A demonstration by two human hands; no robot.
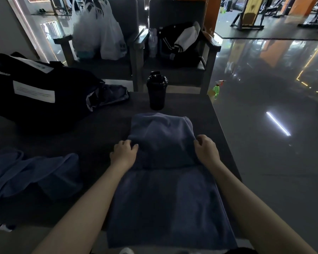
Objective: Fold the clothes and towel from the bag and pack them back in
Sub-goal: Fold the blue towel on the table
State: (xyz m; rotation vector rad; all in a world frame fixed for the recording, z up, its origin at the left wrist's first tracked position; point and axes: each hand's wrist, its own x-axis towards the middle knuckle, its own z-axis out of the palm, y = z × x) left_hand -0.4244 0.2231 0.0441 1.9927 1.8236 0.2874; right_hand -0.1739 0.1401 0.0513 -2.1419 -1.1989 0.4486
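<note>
Blue towel (163, 198) lies along the bench (99, 129), its far half doubled over. Left hand (124, 150) and right hand (206, 148) each curl their fingers round a side edge of that fold. Crumpled blue garment (31, 173) at left. Beyond it stand a black shaker (156, 92) and a black bag (35, 92).

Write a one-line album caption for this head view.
Left hand and right hand pinch the edges of a half-folded blue towel on a table, a black shaker bottle behind.

Dim, murky wide-angle view; glare streaks on the glossy floor (278, 123).
</note>
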